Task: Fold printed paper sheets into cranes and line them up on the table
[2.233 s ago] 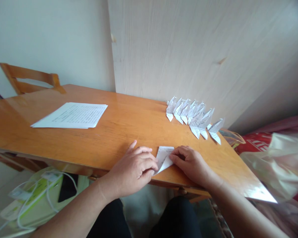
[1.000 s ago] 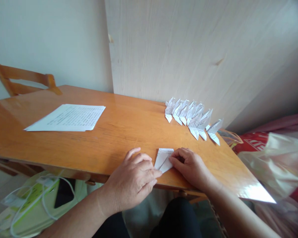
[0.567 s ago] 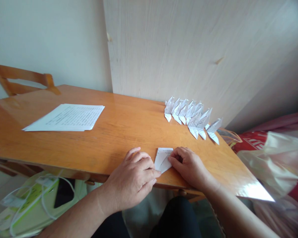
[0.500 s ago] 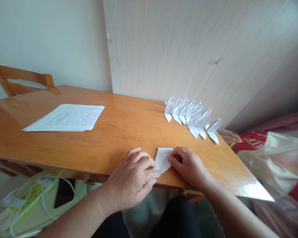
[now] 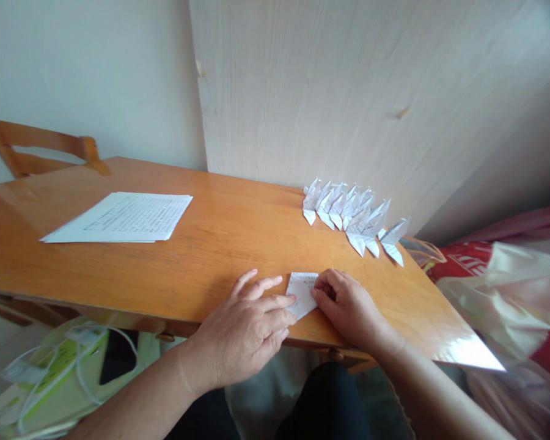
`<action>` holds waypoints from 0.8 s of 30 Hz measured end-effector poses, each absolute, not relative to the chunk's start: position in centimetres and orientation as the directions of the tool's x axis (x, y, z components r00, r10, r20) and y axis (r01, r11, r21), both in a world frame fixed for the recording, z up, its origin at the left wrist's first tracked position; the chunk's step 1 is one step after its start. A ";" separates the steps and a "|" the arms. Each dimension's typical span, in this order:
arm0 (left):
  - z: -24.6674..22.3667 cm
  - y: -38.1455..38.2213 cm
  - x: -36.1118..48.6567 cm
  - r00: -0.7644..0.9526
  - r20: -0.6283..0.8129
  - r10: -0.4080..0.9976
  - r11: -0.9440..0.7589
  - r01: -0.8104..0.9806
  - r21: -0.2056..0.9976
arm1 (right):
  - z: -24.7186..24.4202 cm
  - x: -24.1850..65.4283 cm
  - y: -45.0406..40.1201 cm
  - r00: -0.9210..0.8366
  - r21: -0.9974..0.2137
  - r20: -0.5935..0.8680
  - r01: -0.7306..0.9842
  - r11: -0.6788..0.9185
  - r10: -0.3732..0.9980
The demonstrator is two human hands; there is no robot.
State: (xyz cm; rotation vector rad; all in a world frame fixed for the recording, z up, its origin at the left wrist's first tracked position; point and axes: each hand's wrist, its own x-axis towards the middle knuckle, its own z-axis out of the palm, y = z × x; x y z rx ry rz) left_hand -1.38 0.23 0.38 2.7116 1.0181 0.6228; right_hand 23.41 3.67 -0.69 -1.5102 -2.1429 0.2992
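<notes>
A small piece of folded paper [image 5: 302, 293] with printed marks lies near the front edge of the wooden table [image 5: 229, 232]. My left hand [image 5: 250, 321] rests flat at its left side, fingers spread, with fingertips touching the paper. On the other side, my right hand [image 5: 348, 302] pinches the paper's right edge between thumb and curled fingers. Several folded paper pieces [image 5: 362, 226] with upright points stand in rows at the back right. A stack of printed sheets [image 5: 128, 217] lies at the left.
A wooden chair [image 5: 50, 146] stands behind the table's left end. Below the front edge are a power strip [image 5: 59, 366] with white cables and a dark phone-like object [image 5: 119, 355]. Plastic bags [image 5: 508, 293] crowd the right end. A pale board [image 5: 348, 91] leans behind.
My left fingers have spread and lifted slightly, with the index and middle fingers stretched further out. My right hand keeps its pinch on the paper, nearly still.
</notes>
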 end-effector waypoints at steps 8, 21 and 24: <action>0.5 0.7 -1.3 0.658 0.288 0.696 -0.714 0.589 0.379 | -0.5 23.6 3.8 -0.310 -0.430 0.252 0.813 0.393 0.917; 0.4 0.9 -1.3 0.637 0.235 0.734 -0.674 0.637 0.375 | -0.8 23.6 3.8 -0.309 -0.450 0.290 0.791 0.414 0.906; 0.5 1.1 -1.4 0.667 0.212 0.715 -0.690 0.623 0.368 | -0.8 23.7 3.9 -0.307 -0.459 0.291 0.786 0.414 0.906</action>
